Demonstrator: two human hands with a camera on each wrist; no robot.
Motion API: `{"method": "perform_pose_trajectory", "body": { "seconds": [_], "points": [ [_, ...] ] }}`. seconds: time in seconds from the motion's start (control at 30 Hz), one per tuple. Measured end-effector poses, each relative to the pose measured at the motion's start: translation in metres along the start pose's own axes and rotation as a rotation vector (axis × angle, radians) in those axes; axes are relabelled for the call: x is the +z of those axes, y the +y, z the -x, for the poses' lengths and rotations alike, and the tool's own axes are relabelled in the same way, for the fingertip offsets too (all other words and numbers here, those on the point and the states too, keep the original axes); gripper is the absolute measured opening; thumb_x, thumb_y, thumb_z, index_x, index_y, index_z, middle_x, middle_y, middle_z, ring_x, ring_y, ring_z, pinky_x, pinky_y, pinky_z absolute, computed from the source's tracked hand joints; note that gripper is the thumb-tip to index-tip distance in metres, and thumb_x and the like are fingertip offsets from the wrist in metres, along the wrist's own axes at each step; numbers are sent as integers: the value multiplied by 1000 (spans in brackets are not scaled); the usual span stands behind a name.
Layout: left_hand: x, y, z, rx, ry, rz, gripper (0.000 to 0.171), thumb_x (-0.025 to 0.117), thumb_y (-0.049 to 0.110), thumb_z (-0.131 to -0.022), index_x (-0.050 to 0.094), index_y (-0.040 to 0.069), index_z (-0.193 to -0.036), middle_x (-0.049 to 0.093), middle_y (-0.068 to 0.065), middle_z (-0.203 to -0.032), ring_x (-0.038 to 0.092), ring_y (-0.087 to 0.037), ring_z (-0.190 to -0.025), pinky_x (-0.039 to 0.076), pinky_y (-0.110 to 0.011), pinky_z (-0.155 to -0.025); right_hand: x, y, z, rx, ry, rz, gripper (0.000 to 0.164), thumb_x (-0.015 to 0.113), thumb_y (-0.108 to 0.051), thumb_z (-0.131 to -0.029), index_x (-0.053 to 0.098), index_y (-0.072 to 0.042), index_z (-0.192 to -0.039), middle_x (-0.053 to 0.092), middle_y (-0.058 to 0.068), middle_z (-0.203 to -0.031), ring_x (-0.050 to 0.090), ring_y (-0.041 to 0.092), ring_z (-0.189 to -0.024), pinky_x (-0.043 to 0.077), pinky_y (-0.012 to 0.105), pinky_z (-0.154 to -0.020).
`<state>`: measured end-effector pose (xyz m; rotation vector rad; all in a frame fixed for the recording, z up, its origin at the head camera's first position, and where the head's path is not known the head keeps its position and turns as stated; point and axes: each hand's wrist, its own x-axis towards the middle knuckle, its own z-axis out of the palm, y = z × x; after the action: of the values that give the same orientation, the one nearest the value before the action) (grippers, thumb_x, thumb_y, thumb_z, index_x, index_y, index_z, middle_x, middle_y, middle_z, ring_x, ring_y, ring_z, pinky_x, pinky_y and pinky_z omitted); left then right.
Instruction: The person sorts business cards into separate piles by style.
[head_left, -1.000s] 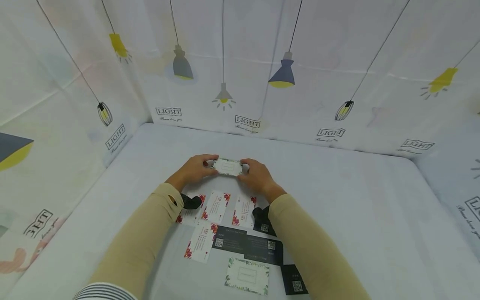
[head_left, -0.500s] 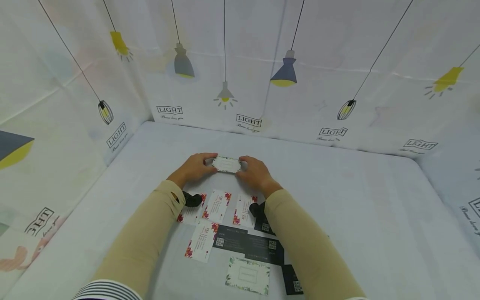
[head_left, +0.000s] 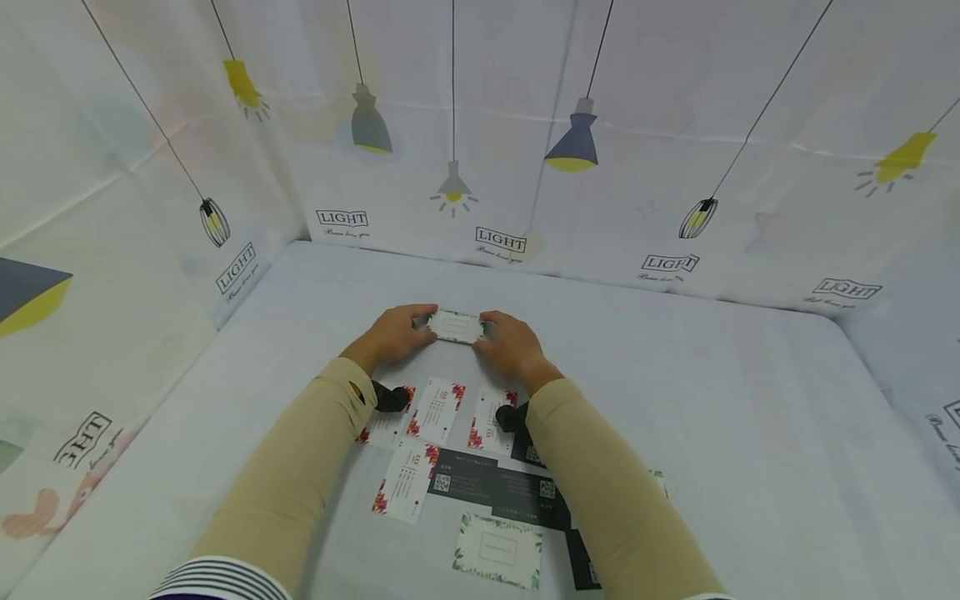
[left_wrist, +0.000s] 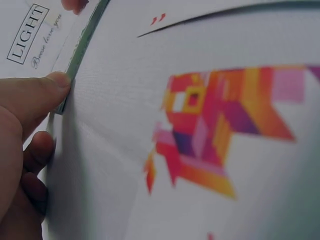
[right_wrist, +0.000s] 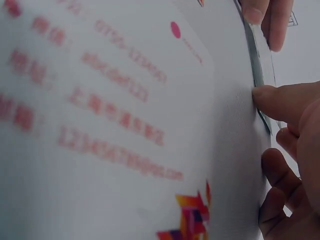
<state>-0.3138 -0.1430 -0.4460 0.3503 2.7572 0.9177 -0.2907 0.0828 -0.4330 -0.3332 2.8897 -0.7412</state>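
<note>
1. Left hand (head_left: 393, 333) grasping the stack's left end: thumb along the near edge, a finger at the far side. Grip matches the frame a second ago.
2. Red-patterned cards (head_left: 405, 483) on the worktop (head_left: 750, 433), this side of the hands; lying as before.
3. Leaf-bordered stack (head_left: 457, 326) between both hands, beyond the loose cards. Just changed: it shows us a shallower face, so it appears flatter. We read this as levelling or squaring it, no loose card taken up. Touching the worktop or just above: we cannot tell.
4. Loose leaf-bordered card (head_left: 498, 550) nearest us, below the dark cards (head_left: 465, 479); we note no shift.
5. Right hand (head_left: 513, 343) pinching the right end, thumb near side.
6. Right sleeve (head_left: 622, 500) lies a little differently: beside it we now see a card sliver (head_left: 659, 480), hidden a second ago.
</note>
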Motion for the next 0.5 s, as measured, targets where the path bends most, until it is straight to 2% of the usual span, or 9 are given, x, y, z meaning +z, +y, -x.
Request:
{"method": "perform_pose_trajectory", "body": {
  "seconds": [0.3, 0.5],
  "points": [
    [0, 6, 2, 14, 17, -34, 57, 63, 24, -98, 46, 9, -151, 44, -18, -151, 38, -35, -141, 27, -46, -114, 3, 0, -1, 13, 3, 10, 57, 65, -27, -96, 48, -9, -148, 48, 11, -151, 40, 30, -140, 30, 44, -113],
    [1, 9, 4, 0, 19, -43, 57, 63, 25, -99, 46, 10, -151, 43, -17, -153, 35, -35, -143, 26, -45, -115, 4, 1, -2, 14, 2, 10, 57, 64, -27, -97, 48, -9, -148, 48, 11, -150, 40, 31, -140, 30, 43, -113]
  ]
}}
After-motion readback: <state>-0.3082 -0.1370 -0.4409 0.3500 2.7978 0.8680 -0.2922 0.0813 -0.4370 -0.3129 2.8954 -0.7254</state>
